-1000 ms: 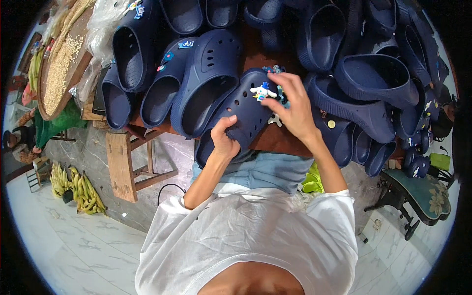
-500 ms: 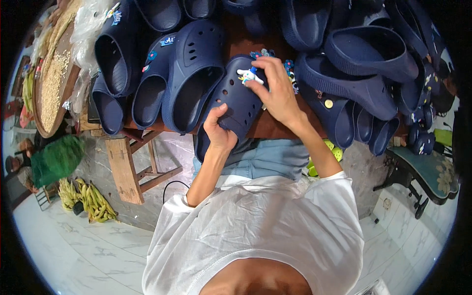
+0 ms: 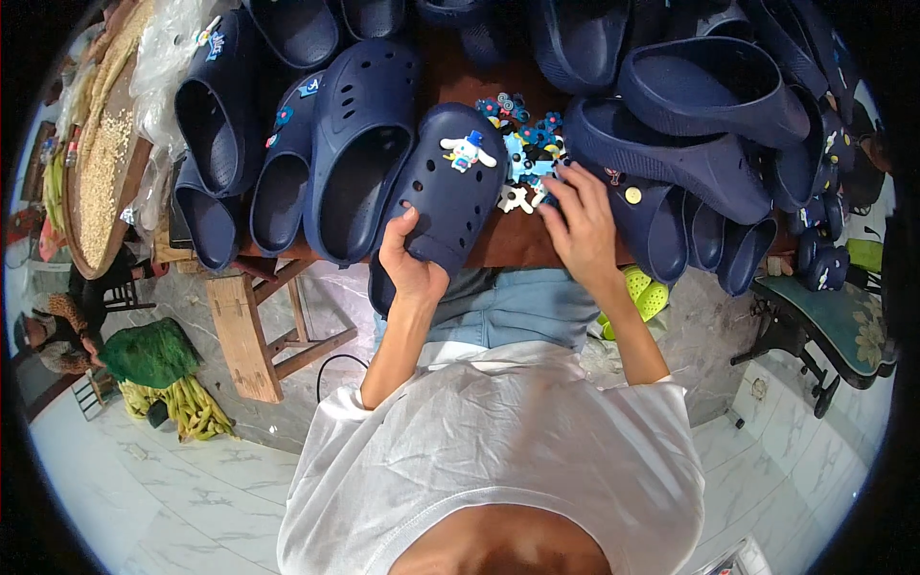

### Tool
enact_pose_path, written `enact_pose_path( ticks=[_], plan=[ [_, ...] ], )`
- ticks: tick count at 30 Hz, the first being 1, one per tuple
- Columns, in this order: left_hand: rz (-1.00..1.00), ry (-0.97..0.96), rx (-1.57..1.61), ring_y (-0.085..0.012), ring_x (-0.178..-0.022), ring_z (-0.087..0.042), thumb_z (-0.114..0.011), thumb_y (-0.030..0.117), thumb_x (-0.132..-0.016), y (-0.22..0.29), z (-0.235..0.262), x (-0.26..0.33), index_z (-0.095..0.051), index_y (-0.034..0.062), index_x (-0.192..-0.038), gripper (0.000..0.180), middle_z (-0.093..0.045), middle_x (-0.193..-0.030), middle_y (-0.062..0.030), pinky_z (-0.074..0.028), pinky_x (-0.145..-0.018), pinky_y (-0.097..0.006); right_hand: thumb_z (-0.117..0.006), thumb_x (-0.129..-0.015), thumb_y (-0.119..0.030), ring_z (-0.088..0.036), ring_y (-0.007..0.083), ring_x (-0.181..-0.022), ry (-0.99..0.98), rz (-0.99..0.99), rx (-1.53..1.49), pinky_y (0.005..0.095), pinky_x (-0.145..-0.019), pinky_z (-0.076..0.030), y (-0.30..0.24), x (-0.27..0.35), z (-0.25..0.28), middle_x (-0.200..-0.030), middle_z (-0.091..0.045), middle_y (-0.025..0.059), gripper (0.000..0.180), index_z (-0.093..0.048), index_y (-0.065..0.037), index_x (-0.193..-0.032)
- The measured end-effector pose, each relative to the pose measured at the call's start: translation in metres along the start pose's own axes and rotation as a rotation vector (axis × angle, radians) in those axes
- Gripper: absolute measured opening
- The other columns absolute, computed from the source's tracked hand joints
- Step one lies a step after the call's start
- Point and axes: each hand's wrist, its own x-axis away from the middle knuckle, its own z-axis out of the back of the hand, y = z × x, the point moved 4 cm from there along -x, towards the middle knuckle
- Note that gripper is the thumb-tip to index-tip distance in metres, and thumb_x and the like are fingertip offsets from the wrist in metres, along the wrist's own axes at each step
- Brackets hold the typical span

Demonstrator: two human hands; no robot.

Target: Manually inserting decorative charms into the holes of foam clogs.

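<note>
Just beside clog [image 3: 436, 192] edge, bare tabletop [image 3: 520, 241], charms [image 3: 525, 160]

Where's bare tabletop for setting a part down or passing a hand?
Brown table shows beyond the charms, between left clogs and right clogs. A narrower strip lies at the near edge, between the held clog and right hand. Crowded: both sides with clogs, the middle with charms.

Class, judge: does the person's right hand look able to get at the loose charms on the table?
Probably yes: the right hand is close beside the loose charms, and the clog in the left hand lies left of them, not between.
</note>
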Motion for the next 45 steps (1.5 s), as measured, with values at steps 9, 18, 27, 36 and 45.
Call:
enact_pose_path(
  ticks=[9, 18, 27, 36, 45],
  plan=[
    [-0.076, -0.016, -0.048, -0.0324, -0.112, -0.063, -0.058, 0.019, -0.087, -0.002, -0.006, 0.006, -0.052, -0.0042, -0.127, 0.047, -0.062, -0.124, -0.0183, -0.051, -0.099, -0.046, -0.078, -0.077, -0.028, -0.030, 0.0404, -0.140, -0.159, 0.089, 0.107, 0.0586, -0.112, -0.025, -0.011, -0.024, -0.050, -0.143, -0.043, 0.0163, 0.055, -0.060, -0.011, -0.125],
    [-0.033, 0.057, -0.036, -0.0231, -0.112, -0.062, -0.058, 0.021, -0.092, -0.010, -0.009, 0.010, -0.056, -0.0009, -0.125, 0.039, -0.063, -0.123, -0.0110, -0.048, -0.100, -0.037, -0.069, -0.086, -0.013, -0.040, 0.0396, -0.132, 0.027, -0.026, -0.003, 0.0538, -0.106, -0.033, -0.008, -0.029, -0.035, -0.133, -0.050, 0.0164, 0.039, -0.061, -0.008, -0.124],
    [0.047, 0.028, 0.023, -0.0235, -0.115, -0.060, -0.059, 0.018, -0.091, -0.006, -0.019, 0.007, -0.055, -0.0008, -0.126, 0.040, -0.061, -0.125, -0.0112, -0.046, -0.104, -0.040, -0.068, -0.087, -0.012, -0.055, 0.0365, -0.112, 0.029, -0.102, 0.006, 0.0455, -0.092, -0.045, -0.001, -0.031, -0.022, -0.121, -0.056, 0.0135, 0.032, -0.063, -0.005, -0.118],
    [0.014, -0.003, -0.244, -0.0236, -0.116, -0.058, -0.064, 0.005, -0.085, -0.009, -0.010, 0.019, -0.050, -0.0012, -0.130, 0.048, -0.060, -0.125, -0.0111, -0.044, -0.103, -0.039, -0.063, -0.092, -0.012, -0.066, 0.0324, -0.088, 0.167, -0.098, 0.058, 0.0401, -0.076, -0.052, 0.004, -0.044, -0.025, -0.102, -0.068, 0.0091, 0.015, -0.067, -0.006, -0.105],
    [-0.012, -0.027, -0.776, -0.0173, -0.115, -0.055, -0.069, 0.010, -0.086, -0.009, -0.006, 0.030, -0.048, -0.0078, -0.132, 0.054, -0.058, -0.128, -0.0116, -0.041, -0.100, -0.031, -0.049, -0.100, -0.005, -0.065, 0.0256, -0.078, 0.243, -0.250, -0.279, 0.0354, -0.068, -0.050, -0.016, -0.009, 0.000, -0.087, -0.064, 0.0135, 0.010, -0.057, -0.001, -0.104]
  ],
)
